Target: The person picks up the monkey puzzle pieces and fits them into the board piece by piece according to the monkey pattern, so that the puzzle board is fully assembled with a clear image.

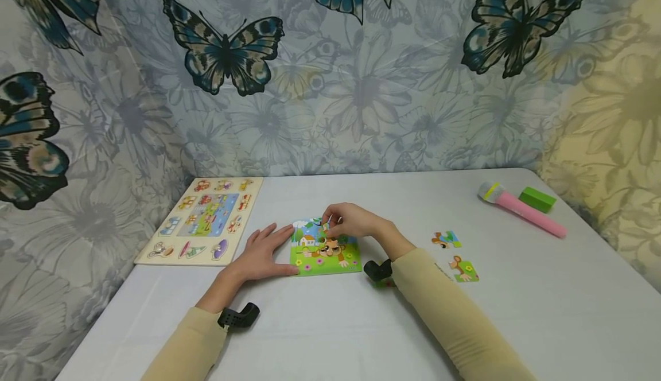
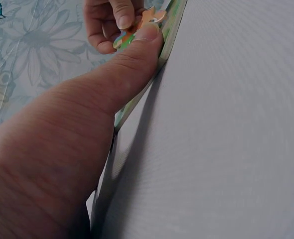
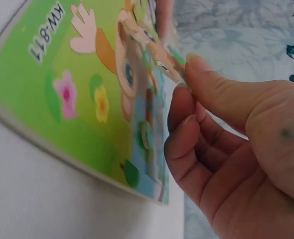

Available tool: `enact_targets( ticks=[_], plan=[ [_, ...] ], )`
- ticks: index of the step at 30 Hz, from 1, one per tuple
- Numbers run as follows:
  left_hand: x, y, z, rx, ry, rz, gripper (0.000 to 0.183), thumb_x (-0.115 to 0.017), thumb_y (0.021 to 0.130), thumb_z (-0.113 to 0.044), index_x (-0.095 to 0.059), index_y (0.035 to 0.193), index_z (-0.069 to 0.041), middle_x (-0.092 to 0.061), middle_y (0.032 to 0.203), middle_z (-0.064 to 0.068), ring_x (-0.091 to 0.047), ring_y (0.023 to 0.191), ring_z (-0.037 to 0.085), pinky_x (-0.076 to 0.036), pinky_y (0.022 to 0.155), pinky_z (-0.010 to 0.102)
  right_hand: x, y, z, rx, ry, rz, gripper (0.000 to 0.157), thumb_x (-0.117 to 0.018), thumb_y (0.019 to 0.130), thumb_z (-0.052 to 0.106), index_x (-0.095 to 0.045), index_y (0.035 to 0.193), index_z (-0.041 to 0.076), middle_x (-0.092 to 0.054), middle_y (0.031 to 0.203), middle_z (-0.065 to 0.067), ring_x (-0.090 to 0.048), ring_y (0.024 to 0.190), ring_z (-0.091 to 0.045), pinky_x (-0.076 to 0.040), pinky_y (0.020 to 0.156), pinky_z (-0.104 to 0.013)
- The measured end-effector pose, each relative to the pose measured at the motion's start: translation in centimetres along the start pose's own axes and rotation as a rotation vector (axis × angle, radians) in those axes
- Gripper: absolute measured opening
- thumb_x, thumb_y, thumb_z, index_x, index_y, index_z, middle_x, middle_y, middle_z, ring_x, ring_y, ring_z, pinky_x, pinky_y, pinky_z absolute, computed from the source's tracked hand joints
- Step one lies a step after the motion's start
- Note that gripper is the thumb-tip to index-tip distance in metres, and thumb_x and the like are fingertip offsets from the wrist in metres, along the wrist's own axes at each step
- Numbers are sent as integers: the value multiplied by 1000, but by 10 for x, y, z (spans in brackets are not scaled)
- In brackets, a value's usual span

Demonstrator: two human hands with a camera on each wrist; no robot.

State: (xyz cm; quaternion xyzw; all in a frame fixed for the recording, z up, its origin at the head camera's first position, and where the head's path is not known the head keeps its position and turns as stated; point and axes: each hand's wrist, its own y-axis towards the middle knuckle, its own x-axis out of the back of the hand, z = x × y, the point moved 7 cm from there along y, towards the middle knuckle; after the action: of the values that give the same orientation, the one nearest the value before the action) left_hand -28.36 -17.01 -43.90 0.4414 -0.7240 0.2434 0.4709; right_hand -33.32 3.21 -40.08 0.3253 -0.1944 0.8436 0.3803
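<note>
A small green picture puzzle board [image 1: 341, 267] with a cartoon monkey, a house and flowers lies on the table in front of me. My left hand [image 1: 258, 257] spreads along its left side, with the thumb at the near left corner and the fingers toward the far left. Over the board's far part, my right hand [image 1: 356, 221] pinches a puzzle piece [image 3: 163, 65] between thumb and fingers. The piece is tilted above the board in the right wrist view, with part of the monkey's face on it. In the left wrist view, the left thumb [image 2: 122, 69] presses at the board's edge.
Right of the board lie loose puzzle pieces [image 1: 446, 239] [image 1: 465, 269], and another piece [image 1: 384, 283] shows partly under the right wrist. A larger picture board [image 1: 172, 255] lies at the left. Farther right are a pink microphone [image 1: 532, 213] and a green block [image 1: 537, 199].
</note>
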Motion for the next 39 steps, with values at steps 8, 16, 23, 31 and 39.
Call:
enact_targets(
  ticks=[8, 16, 23, 31, 39],
  plan=[
    [-1, 1, 0, -8, 7, 4, 100, -77, 80, -61, -38, 157, -10, -37, 160, 5, -17, 150, 38, -6, 115, 64, -6, 6, -1, -65, -89, -7, 20, -76, 93, 17, -66, 107, 7, -61, 84, -1, -54, 75, -15, -45, 72, -28],
    [-1, 1, -1, -12, 1, 6, 100, -78, 80, -59, -38, 157, -10, -37, 160, 6, -17, 150, 38, -6, 115, 63, -9, 5, 4, -49, -153, -17, 20, -75, 94, 18, -66, 107, 7, -61, 88, 0, -54, 81, -15, -48, 77, -29],
    [2, 0, -1, -22, 0, 3, 99, -78, 80, -59, -39, 157, -9, -38, 160, 7, -17, 150, 39, -7, 115, 64, -15, -2, 17, 26, -196, 8, 19, -77, 92, 16, -69, 108, 9, -60, 94, 0, -55, 85, -16, -50, 79, -30],
    [1, -1, 0, -26, -2, 11, 99, -77, 81, -59, -38, 157, -10, -37, 160, 6, -17, 150, 39, -6, 114, 65, -39, -2, 32, 116, -296, 105, 16, -78, 92, 21, -69, 104, 13, -54, 100, 3, -55, 87, -11, -49, 80, -26],
    [1, 0, 0, -22, 2, -1, 99, -77, 81, -60, -38, 157, -9, -37, 160, 6, -17, 150, 39, -6, 115, 64, -39, 1, 32, 115, -335, 123, 10, -74, 94, 15, -67, 100, 13, -54, 99, 2, -52, 85, -13, -47, 80, -27]
  ],
)
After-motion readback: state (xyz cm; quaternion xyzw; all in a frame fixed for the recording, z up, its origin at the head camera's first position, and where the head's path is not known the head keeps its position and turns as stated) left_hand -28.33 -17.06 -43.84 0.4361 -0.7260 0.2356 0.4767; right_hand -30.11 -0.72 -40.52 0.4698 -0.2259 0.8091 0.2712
